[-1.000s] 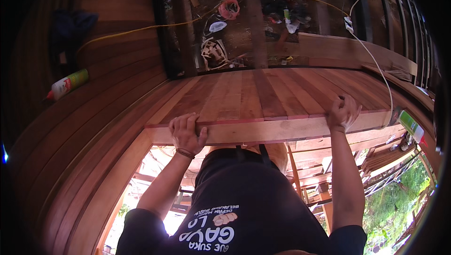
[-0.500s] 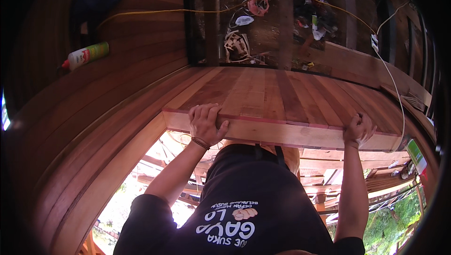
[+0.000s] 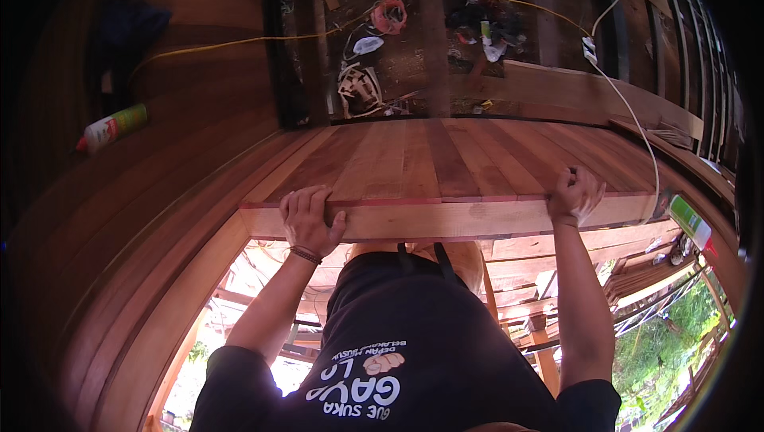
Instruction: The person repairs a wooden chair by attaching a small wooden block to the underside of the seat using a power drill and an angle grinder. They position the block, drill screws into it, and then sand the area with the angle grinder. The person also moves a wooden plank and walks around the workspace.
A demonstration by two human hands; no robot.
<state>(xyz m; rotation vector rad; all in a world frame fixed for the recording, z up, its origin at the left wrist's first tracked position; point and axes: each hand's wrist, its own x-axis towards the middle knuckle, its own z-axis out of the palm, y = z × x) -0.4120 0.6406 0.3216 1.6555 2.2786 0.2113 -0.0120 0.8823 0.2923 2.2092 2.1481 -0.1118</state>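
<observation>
Across the front of me runs a pale wooden beam (image 3: 446, 219), the front edge of a platform of reddish-brown planks (image 3: 414, 161). My left hand (image 3: 310, 221) is closed over the beam's left part, fingers bent on top and thumb against the front face. Toward the beam's right part, my right hand (image 3: 574, 195) rests on the same edge with its fingers curled in; the palm side is hidden. No loose tool shows in either hand.
Two bottles with green labels and red caps lie aside: one bottle (image 3: 115, 128) at left, another bottle (image 3: 691, 223) at right. A yellow cord (image 3: 310, 36) crosses the back, joining a white cable (image 3: 629, 98). Beyond lie debris and a red plastic bag (image 3: 389, 17). Below the beam is an opening.
The view has shifted, so the platform and both hands sit farther left in the picture. Both hands stay on the beam; the right hand's fingers look more tightly curled.
</observation>
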